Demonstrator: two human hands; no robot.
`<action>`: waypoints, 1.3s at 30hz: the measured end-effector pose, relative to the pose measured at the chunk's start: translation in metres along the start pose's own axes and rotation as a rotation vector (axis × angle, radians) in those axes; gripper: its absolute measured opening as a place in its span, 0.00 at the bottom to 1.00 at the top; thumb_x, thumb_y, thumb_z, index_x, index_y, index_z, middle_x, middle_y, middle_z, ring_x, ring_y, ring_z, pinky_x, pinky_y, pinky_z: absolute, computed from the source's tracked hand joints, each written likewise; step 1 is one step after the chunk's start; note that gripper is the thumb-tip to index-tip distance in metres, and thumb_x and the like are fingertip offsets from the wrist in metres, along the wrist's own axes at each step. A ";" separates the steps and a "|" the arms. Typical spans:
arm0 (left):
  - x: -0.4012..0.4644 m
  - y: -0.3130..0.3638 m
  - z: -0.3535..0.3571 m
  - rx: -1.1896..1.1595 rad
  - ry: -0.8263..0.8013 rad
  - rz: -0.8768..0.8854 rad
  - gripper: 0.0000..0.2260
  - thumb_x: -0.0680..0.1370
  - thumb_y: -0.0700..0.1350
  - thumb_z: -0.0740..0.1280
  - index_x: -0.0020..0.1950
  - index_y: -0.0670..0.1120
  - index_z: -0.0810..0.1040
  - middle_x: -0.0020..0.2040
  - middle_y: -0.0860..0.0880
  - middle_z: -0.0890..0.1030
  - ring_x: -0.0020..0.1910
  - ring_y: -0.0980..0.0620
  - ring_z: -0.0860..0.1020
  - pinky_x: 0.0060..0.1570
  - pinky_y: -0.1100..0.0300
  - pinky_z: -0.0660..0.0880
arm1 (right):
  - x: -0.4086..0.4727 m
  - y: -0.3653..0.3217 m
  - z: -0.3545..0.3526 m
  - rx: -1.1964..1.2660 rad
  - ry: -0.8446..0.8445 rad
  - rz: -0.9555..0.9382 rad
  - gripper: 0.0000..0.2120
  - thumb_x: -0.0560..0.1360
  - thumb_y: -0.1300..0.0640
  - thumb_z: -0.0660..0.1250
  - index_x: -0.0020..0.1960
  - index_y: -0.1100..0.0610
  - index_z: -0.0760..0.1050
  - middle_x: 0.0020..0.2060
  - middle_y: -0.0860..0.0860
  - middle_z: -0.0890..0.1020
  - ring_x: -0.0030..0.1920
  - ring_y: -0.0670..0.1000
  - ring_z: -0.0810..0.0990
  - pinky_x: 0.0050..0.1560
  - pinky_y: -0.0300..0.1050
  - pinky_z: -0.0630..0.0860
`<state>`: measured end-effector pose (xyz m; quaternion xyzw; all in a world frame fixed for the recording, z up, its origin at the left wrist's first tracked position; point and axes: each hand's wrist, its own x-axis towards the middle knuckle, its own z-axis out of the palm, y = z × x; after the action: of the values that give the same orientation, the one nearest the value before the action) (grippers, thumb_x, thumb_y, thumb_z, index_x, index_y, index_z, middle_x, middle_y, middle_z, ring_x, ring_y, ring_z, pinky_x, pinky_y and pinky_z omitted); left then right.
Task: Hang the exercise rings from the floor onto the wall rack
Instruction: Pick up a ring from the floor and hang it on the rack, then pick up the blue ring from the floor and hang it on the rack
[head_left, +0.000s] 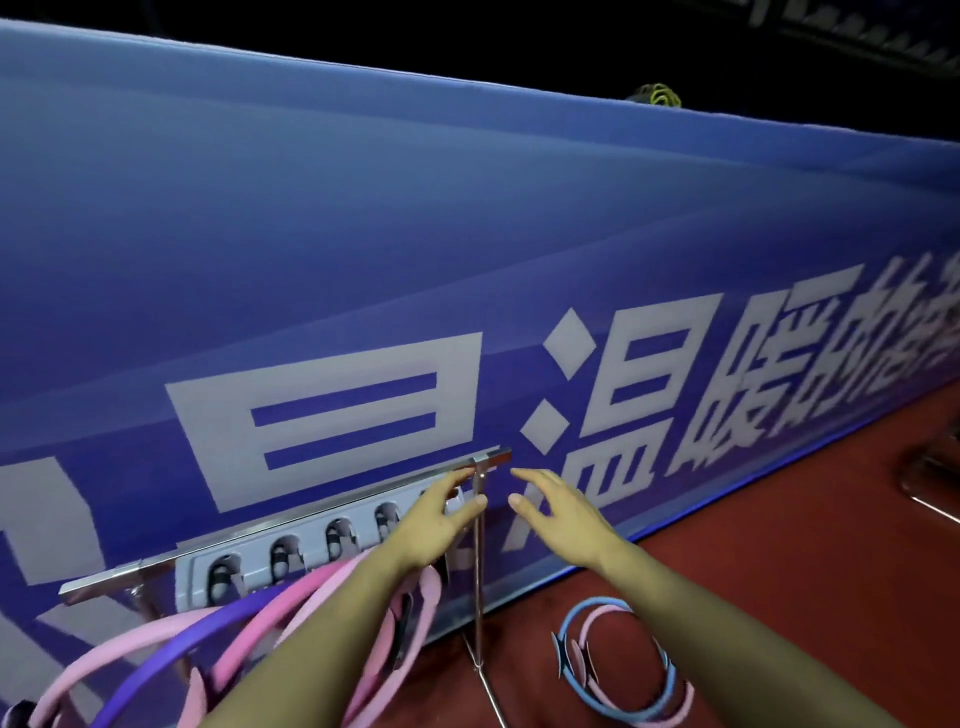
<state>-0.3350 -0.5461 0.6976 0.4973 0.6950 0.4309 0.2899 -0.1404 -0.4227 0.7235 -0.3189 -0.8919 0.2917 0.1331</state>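
Observation:
A grey hook rack on a metal stand stands against the blue banner wall. Several pink rings and a purple ring hang from its hooks. My left hand is at the rack's rightmost hook, fingers spread, holding nothing that I can see. My right hand hovers open just right of the stand's upright post. On the red floor at the lower right lie a blue ring and a pink ring under it.
The blue banner wall with large white characters runs across the view. Red floor stretches to the right. A metal frame sits at the far right edge. The stand's foot reaches onto the floor.

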 end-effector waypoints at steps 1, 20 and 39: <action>0.004 0.009 0.009 0.010 -0.015 0.019 0.23 0.80 0.59 0.66 0.75 0.58 0.69 0.73 0.58 0.71 0.73 0.58 0.69 0.72 0.56 0.66 | -0.005 0.009 -0.009 0.004 0.010 0.014 0.26 0.80 0.34 0.57 0.76 0.41 0.64 0.74 0.43 0.69 0.74 0.48 0.67 0.71 0.49 0.67; 0.078 0.187 0.321 0.019 -0.178 0.090 0.30 0.77 0.67 0.65 0.77 0.58 0.67 0.76 0.57 0.69 0.73 0.57 0.68 0.74 0.53 0.65 | -0.155 0.258 -0.221 -0.008 0.144 0.111 0.26 0.81 0.37 0.58 0.76 0.44 0.65 0.74 0.43 0.70 0.74 0.48 0.67 0.73 0.49 0.66; 0.234 0.206 0.441 0.012 -0.247 0.069 0.26 0.81 0.61 0.64 0.78 0.55 0.66 0.76 0.56 0.69 0.73 0.55 0.69 0.74 0.51 0.66 | -0.092 0.406 -0.292 -0.037 0.118 0.165 0.25 0.81 0.39 0.59 0.76 0.45 0.65 0.72 0.43 0.71 0.73 0.47 0.68 0.73 0.48 0.64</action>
<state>0.0440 -0.1612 0.6836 0.5719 0.6392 0.3718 0.3552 0.2528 -0.1006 0.7048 -0.4103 -0.8584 0.2660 0.1550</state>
